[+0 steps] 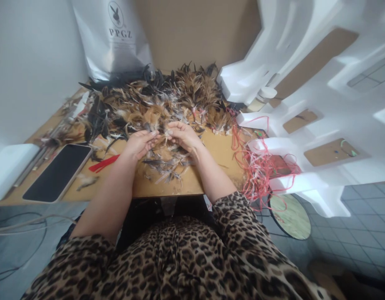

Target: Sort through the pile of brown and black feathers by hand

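Note:
Above the table's front half, my left hand (141,143) and my right hand (182,135) nearly meet, thumbs and fingertips pinched. Between them is a small brown feather (162,136), which both hands seem to grip; its ends are partly hidden by the fingers. Just beyond lies a broad heap of brown and black feathers (132,98), with a denser brown bunch (197,89) at its right. Loose grey-brown feathers (167,164) are scattered on the tabletop below my hands. Red strips (104,163) lie left of my left forearm.
A phone (57,173) and a white box (14,166) lie at the left. Behind the heap stands a silver bag (114,41). Tangled red ribbon (261,175) hangs over the right edge, against white foam packing (329,96). A small jar (262,98) stands by the foam.

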Demonstrator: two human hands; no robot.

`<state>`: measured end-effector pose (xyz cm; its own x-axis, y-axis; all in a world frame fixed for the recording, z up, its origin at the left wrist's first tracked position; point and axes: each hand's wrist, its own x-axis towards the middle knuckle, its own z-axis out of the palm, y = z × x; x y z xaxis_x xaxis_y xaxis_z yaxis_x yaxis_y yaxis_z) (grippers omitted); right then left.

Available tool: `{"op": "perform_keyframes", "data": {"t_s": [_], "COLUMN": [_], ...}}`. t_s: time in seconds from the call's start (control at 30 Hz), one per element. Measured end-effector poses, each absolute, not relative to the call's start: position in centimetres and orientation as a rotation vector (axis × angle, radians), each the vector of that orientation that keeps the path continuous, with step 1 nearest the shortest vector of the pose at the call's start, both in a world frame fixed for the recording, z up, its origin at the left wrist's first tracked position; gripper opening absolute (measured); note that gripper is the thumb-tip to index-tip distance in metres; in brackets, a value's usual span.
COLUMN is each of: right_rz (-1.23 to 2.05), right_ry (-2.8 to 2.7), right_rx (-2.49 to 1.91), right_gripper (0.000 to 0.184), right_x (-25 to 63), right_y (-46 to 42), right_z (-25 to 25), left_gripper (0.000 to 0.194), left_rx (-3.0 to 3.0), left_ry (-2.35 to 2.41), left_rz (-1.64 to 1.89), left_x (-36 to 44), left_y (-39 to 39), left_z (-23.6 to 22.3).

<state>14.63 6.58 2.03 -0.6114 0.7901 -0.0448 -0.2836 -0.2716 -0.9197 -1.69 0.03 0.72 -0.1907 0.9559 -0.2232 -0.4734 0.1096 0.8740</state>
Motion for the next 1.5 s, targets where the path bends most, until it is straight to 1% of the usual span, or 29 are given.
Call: {"op": "perform_keyframes", "data": {"t_s": [0.07, 0.27, 0.43, 0.6, 0.83, 1.23, 1.4, 1.5], "right_rz": [1.96, 1.835, 1.749, 1.806, 1.819, 1.5, 1.446, 1.52], "right_ry": [-1.216, -1.086, -1.106, -1.107, -1.181, -1.354, -1.389, -1.339], "right_rx": [-0.677, -0.893, -0.951, -0.828, -0.811, -0.962, -0.927, -0.914], "right_gripper": [0.04, 0.026, 0.026, 0.032, 0.036, 0.02, 0.017, 0.018], "right_x": [14.6, 14.5, 14.5, 14.5, 13.8, 12.5, 12.4, 12.5], "right_y": [6.6, 7.1, 7.7, 7.4, 6.6, 5.3, 5.5, 5.6], "right_z": [2.1, 1.8, 1.3, 1.5, 1.2, 1.1, 0.4, 0.4], "left_gripper": [0.004, 0.005, 0.01, 0.007, 0.015, 0.012, 0.009, 0.009], "left_rx": [0.6, 0.524, 0.503, 0.556, 0.637, 0.646, 0.692, 0.71], "left_ry": [1.09, 1.103, 1.115, 1.1, 1.078, 1.018, 1.048, 1.06], "left_rz": [1.46, 1.637, 1.682, 1.584, 1.403, 1.301, 1.296, 1.31], "left_x": [-1.7, -2.2, -2.6, -2.1, -1.2, -1.0, -1.0, -1.0], "left_y": [0.1, 0.4, 0.8, 0.5, 0.3, 0.1, 0.2, 0.2], "left_z": [0.7, 0.4, 0.0, 0.0, -0.3, -0.3, -0.7, -0.7]}}
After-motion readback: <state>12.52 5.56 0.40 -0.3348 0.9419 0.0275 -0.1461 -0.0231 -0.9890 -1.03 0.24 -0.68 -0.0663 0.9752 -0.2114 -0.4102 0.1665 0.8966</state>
